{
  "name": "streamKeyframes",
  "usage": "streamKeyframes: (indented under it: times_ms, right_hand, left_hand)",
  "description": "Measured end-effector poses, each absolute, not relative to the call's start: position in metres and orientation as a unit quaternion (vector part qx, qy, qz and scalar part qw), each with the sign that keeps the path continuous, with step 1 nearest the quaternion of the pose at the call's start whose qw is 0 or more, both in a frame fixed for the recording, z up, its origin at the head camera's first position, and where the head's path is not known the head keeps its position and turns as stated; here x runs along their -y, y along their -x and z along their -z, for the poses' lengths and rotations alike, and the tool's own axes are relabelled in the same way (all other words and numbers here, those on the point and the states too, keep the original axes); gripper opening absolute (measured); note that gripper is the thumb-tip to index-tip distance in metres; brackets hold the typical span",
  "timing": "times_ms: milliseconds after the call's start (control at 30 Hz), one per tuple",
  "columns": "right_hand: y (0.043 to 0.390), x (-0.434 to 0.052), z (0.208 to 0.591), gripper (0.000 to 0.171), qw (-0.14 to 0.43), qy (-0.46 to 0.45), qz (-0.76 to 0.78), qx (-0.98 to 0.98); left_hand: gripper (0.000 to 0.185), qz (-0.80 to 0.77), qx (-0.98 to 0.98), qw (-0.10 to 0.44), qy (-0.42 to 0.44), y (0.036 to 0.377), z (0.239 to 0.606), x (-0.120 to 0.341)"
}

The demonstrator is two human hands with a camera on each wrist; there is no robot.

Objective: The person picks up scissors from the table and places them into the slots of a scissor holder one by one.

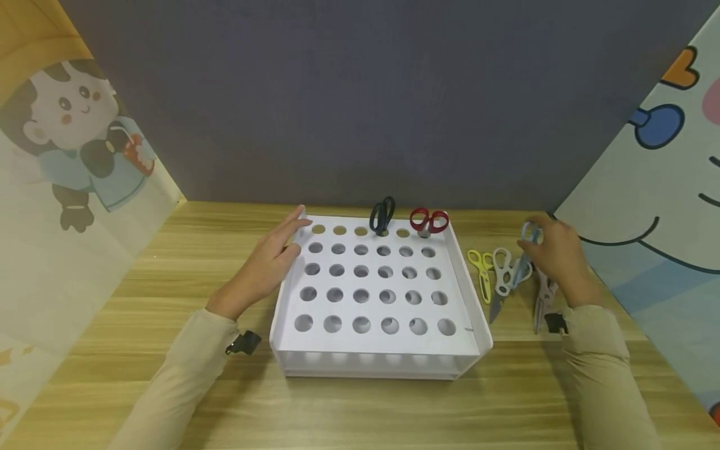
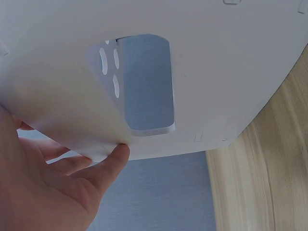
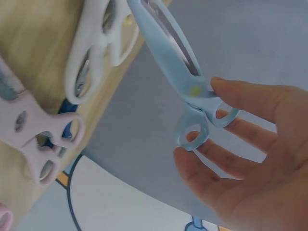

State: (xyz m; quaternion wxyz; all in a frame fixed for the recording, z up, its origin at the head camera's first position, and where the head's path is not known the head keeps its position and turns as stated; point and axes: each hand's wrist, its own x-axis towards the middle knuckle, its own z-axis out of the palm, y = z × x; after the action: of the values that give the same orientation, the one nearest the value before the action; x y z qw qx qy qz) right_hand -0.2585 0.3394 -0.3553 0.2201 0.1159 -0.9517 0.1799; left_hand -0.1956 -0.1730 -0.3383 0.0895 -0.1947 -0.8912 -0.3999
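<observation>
At the far left corner of a white rack with rows of round holes (image 1: 371, 342), my left hand (image 1: 267, 269) grips the side wall. Its thumb lies against the outer face and its other fingers reach round the edge, partly hidden, in the left wrist view. Off to the right, my right hand (image 1: 559, 253) holds light blue scissors (image 3: 168, 72) by the handle loops, the closed blades pointing away from the palm. Black-handled scissors (image 1: 388, 214) and red-handled scissors (image 1: 432, 224) stand in holes of the back row.
Right of the rack lie yellow scissors (image 1: 482, 267), white scissors (image 1: 504, 274) and pink scissors (image 1: 543, 294) on the wooden table (image 1: 371, 415). A grey panel (image 1: 360, 112) rises behind the table. Walls with cartoon pictures stand at both sides.
</observation>
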Motion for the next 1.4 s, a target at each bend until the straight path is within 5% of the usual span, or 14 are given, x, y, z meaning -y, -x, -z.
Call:
streamKeyframes:
  times_ms: [767,1400]
  right_hand:
    - [0.234,-0.296,0.313,0.045,0.269,-0.116,-0.214,0.932]
    - [0.205,-0.249,0.28,0.04,0.391,-0.185,-0.234,0.871]
  left_hand:
    - [0.046,0.407,0.887,0.089,0.198,0.197,0.342,0.174]
    - [0.046,0.405,0.888,0.097,0.197,0.197,0.341,0.174]
